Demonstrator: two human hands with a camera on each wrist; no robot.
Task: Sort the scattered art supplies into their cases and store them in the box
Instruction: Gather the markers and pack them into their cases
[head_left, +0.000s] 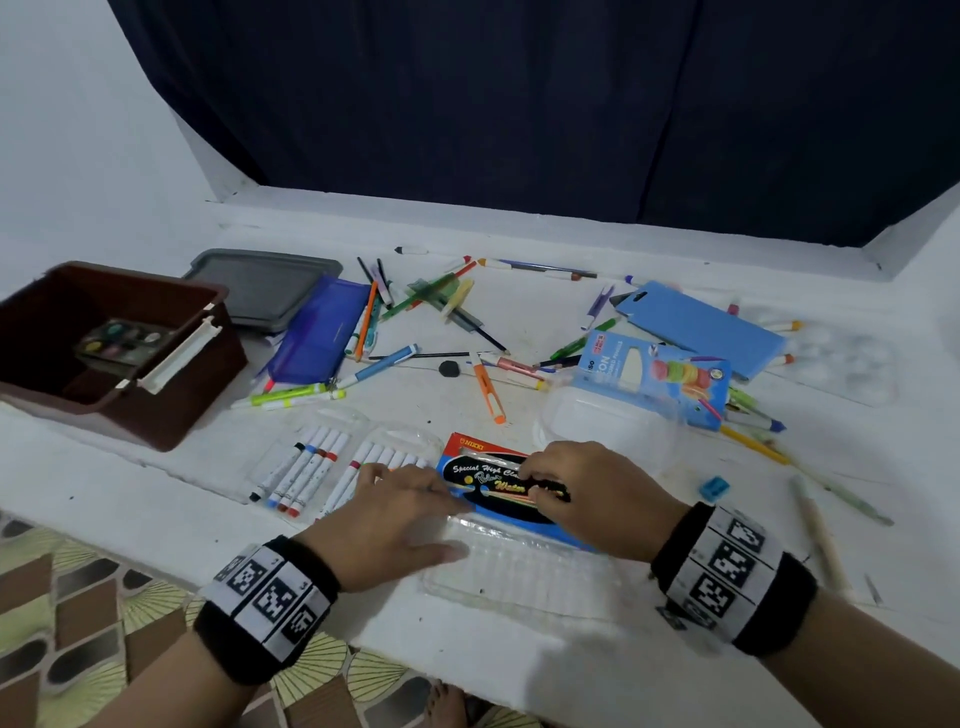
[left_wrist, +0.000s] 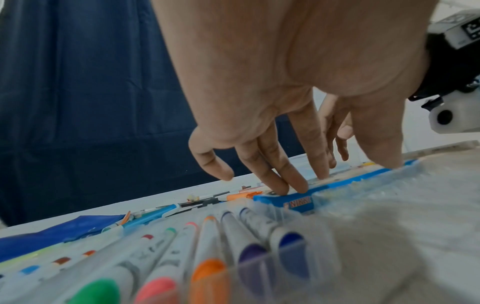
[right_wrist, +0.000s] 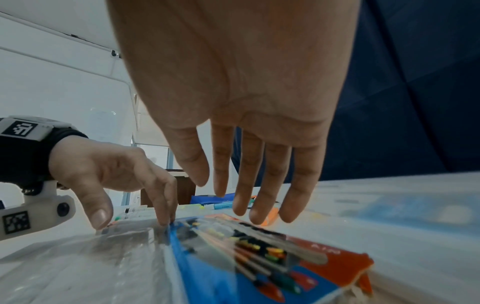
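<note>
- The water colour pen case (head_left: 498, 483), a blue-and-orange card under a clear plastic shell, lies on the white counter (head_left: 519, 660) at lower centre of the head view, directly under both hands.
- Its long axis runs from upper left to lower right of the frame, its clear lid (head_left: 519, 566) folded out towards the bottom edge.
- The left hand (head_left: 400, 514) has its fingers straight, tips pressing the case's left edge; it grips nothing.
- The right hand (head_left: 587, 493) hovers with loose, spread fingers over the printed card, also holding nothing, as far as the views show.
- Both hands are equally near; the next move likely turns on swinging that lid over.
- The brown box (head_left: 104, 343) sits at middle left, well apart.
</note>
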